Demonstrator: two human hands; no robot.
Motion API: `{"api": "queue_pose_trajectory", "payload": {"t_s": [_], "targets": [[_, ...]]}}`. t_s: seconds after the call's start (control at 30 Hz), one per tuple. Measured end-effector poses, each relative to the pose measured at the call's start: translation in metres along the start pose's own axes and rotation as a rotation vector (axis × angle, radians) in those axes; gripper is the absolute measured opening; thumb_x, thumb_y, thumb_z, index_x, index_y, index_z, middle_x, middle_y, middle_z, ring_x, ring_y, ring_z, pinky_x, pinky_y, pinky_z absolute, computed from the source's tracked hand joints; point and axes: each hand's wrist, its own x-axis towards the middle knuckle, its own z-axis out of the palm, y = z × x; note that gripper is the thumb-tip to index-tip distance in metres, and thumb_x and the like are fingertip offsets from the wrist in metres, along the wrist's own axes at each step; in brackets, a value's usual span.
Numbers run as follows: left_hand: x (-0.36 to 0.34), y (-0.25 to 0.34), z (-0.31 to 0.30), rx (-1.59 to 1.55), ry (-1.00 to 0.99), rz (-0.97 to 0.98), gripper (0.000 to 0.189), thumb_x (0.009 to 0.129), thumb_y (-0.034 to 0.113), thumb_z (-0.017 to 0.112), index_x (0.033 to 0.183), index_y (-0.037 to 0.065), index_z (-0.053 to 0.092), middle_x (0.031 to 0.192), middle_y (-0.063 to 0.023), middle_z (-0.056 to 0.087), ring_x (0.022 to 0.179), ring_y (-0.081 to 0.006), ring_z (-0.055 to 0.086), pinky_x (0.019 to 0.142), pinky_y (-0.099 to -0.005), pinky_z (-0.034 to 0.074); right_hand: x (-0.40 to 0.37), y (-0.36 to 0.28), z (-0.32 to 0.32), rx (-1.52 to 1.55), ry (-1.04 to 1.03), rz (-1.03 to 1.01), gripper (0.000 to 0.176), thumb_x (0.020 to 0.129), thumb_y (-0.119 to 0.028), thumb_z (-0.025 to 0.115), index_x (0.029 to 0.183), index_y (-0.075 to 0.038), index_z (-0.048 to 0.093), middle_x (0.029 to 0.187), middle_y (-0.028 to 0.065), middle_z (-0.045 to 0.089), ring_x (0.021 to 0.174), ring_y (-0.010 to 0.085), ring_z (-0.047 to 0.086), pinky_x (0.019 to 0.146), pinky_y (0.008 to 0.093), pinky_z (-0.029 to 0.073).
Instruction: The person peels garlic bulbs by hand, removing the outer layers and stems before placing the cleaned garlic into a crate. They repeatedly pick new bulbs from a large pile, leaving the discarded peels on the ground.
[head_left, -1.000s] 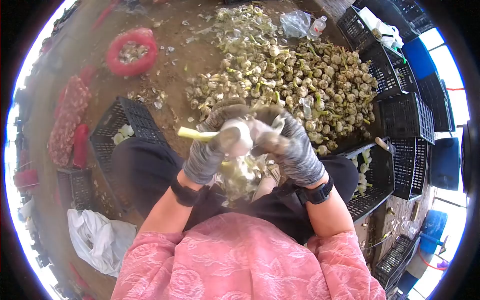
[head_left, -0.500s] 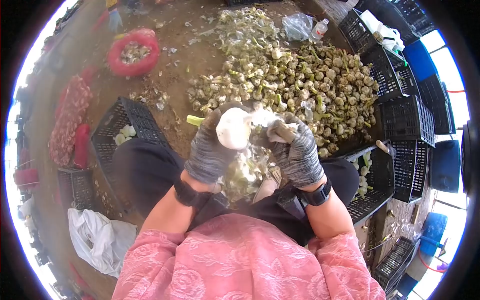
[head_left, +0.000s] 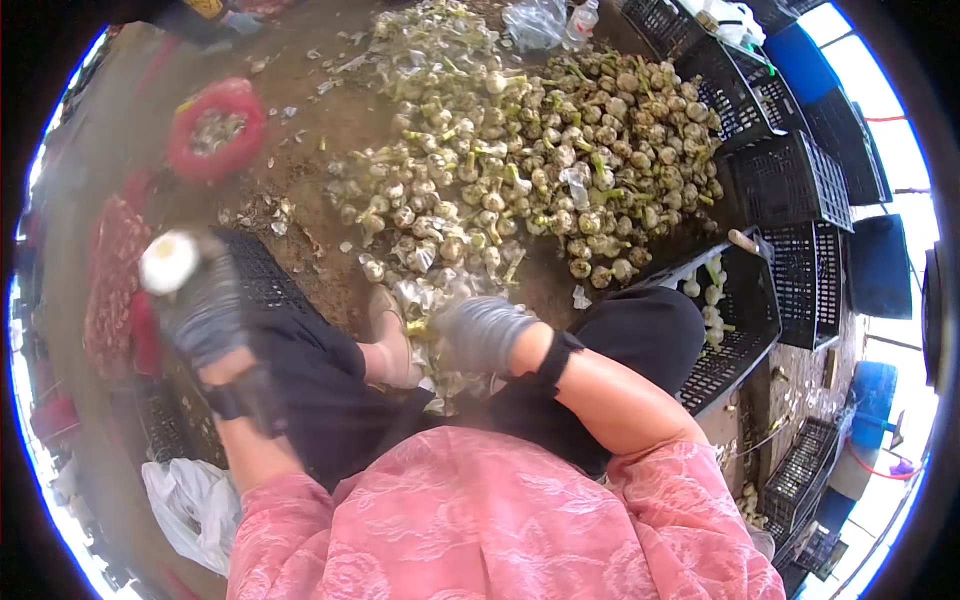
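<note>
My left hand, in a grey glove, is closed on a peeled white garlic bulb. It is out to the left, over the near black crate. My right hand, also gloved, hangs low between my knees above the loose garlic skins. Motion blurs its fingers, so I cannot make out whether anything is in them. In front of both hands spreads a heap of unpeeled garlic bulbs with green stem stubs.
At my right knee stands a black crate with white bulbs inside. More black crates line the right side. Back left lie a red mesh bag and a filled red net sack. A white sack is by my left elbow.
My left hand has swung far left with the garlic bulb, away from my right hand. The right hand has dropped down and left toward the skins. The view has shifted slightly.
</note>
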Motion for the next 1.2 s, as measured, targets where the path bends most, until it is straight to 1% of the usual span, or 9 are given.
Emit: {"api": "queue_pose_trajectory", "payload": {"t_s": [0.17, 0.4, 0.47, 0.57, 0.77, 0.83, 0.9, 1.1, 1.2], "targets": [[0.015, 0.115, -0.05, -0.143, 0.378, 0.538, 0.049, 0.073, 0.035, 0.062, 0.098, -0.005, 0.049, 0.09, -0.0166, 0.054, 0.086, -0.0333, 0.053, 0.079, -0.0454, 0.046, 0.05, 0.034, -0.003, 0.25, 0.296, -0.01, 0.03, 0.066, -0.026, 0.062, 0.087, -0.005, 0.065, 0.088, 0.0159, 0.063, 0.082, 0.0299, 0.061, 0.073, 0.0373, 0.049], [0.02, 0.075, -0.043, 0.217, 0.081, -0.028, 0.016, 0.086, 0.013, 0.048, 0.094, -0.001, 0.05, 0.072, -0.0019, 0.044, 0.064, -0.0137, 0.04, 0.057, -0.0289, 0.035, 0.097, 0.19, 0.014, 0.443, 0.427, 1.107, 0.042, 0.071, -0.016, 0.062, 0.112, -0.013, 0.056, 0.121, 0.0166, 0.048, 0.11, 0.0309, 0.05, 0.089, 0.0363, 0.044], [0.017, 0.055, -0.038, 0.349, 0.137, -0.083, 0.015, 0.089, 0.013, 0.042, 0.092, 0.0, 0.048, 0.069, 0.0004, 0.039, 0.061, -0.0106, 0.034, 0.053, -0.026, 0.03, 0.131, 0.279, 0.075, 0.645, 0.541, 1.155, 0.054, 0.073, -0.019, 0.062, 0.123, -0.01, 0.045, 0.129, 0.0183, 0.039, 0.116, 0.0333, 0.043, 0.091, 0.0388, 0.042], [0.017, 0.03, -0.022, 0.367, 0.121, -0.197, 0.016, 0.089, 0.014, 0.042, 0.095, 0.0, 0.048, 0.072, 0.0006, 0.039, 0.061, -0.0103, 0.034, 0.054, -0.0244, 0.029, 0.11, 0.249, 0.043, 0.157, 0.388, 0.98, 0.047, 0.073, -0.02, 0.061, 0.117, -0.009, 0.048, 0.124, 0.0176, 0.045, 0.114, 0.0335, 0.045, 0.091, 0.0389, 0.041], [0.013, 0.01, -0.023, 0.423, 0.012, -0.221, 0.028, 0.089, 0.011, 0.044, 0.113, -0.003, 0.042, 0.076, 0.0002, 0.035, 0.063, -0.0102, 0.03, 0.055, -0.0247, 0.027, 0.128, 0.228, 0.054, 0.122, 0.368, 0.817, 0.043, 0.069, -0.034, 0.064, 0.102, -0.007, 0.057, 0.103, 0.0186, 0.058, 0.1, 0.0317, 0.054, 0.086, 0.0375, 0.044], [0.017, 0.004, -0.024, 0.413, -0.004, -0.295, 0.029, 0.089, 0.012, 0.045, 0.114, -0.002, 0.041, 0.078, 0.0003, 0.036, 0.064, -0.0104, 0.03, 0.055, -0.025, 0.027, 0.143, 0.227, 0.05, 0.189, 0.218, 0.765, 0.048, 0.072, -0.039, 0.062, 0.112, -0.012, 0.054, 0.114, 0.0113, 0.055, 0.105, 0.0264, 0.053, 0.088, 0.038, 0.043], [0.019, 0.0, -0.025, 0.436, -0.044, -0.346, 0.028, 0.089, 0.012, 0.045, 0.114, -0.001, 0.041, 0.079, 0.0006, 0.036, 0.064, -0.0103, 0.03, 0.055, -0.025, 0.028, 0.132, 0.215, 0.03, 0.087, 0.517, 0.709, 0.046, 0.075, -0.042, 0.057, 0.11, -0.013, 0.054, 0.111, 0.0116, 0.056, 0.1, 0.0281, 0.054, 0.084, 0.0392, 0.045], [0.021, -0.009, -0.023, 0.533, 0.078, -0.282, 0.027, 0.09, 0.017, 0.042, 0.112, 0.001, 0.042, 0.073, 0.0025, 0.025, 0.059, -0.0094, 0.025, 0.049, -0.0225, 0.024, 0.074, 0.307, -0.002, 0.345, 0.9, 1.312, 0.072, 0.073, -0.059, 0.052, 0.122, -0.006, 0.045, 0.116, 0.02, 0.051, 0.107, 0.0304, 0.051, 0.09, 0.039, 0.041], [0.025, -0.014, -0.023, 0.555, 0.156, -0.248, 0.03, 0.088, 0.015, 0.046, 0.113, 0.0, 0.041, 0.073, 0.0025, 0.025, 0.059, -0.0092, 0.025, 0.05, -0.0226, 0.024, 0.065, 0.31, -0.024, 0.747, 0.551, 1.08, 0.094, 0.069, -0.063, 0.054, 0.136, -0.008, 0.018, 0.131, 0.019, 0.037, 0.118, 0.0316, 0.041, 0.096, 0.0388, 0.035]]}}
